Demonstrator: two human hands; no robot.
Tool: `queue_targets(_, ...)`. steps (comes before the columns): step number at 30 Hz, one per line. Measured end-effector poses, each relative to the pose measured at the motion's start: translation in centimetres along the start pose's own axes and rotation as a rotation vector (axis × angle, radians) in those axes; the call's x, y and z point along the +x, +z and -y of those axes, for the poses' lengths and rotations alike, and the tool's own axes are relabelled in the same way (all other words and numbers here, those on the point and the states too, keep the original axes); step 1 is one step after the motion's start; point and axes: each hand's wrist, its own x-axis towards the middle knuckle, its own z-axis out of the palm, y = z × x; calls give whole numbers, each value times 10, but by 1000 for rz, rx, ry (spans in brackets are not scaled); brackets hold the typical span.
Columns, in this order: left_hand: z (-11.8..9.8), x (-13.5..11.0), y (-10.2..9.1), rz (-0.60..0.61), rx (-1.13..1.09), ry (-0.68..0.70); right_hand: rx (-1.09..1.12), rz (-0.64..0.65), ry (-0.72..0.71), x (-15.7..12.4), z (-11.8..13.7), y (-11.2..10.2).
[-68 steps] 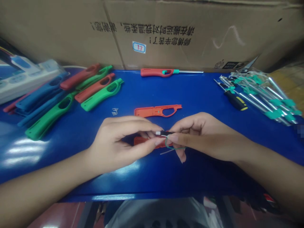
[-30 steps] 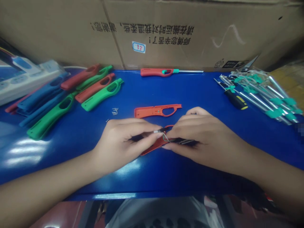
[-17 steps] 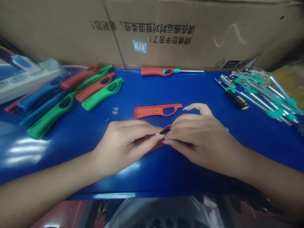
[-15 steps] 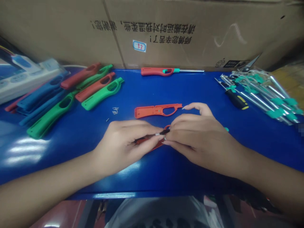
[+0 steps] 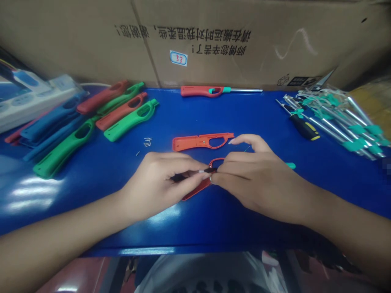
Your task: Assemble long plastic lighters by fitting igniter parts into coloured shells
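Table: glossy blue, reflecting light at 8 o'clock.
Backdrop: cardboard boxes at 12 o'clock.
Left hand: pinching black part over red shell half, table centre.
Right hand: fingertips closed on the same part.
Handles: 10 o'clock.
Metal tubes: 2 o'clock.

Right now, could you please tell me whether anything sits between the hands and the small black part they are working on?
Nothing visible does: the left hand and right hand both pinch the black part directly, above an orange shell half. The second shell half lies behind them.
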Motion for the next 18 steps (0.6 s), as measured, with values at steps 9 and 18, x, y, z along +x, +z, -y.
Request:
queue_targets(9, 0, 0, 1, 21, -69, -53, 27, -32, 42, 2, -1, 2)
queue_targets(18, -2, 0, 2, 4, -55, 11, 62, -59, 86, 2, 0, 3)
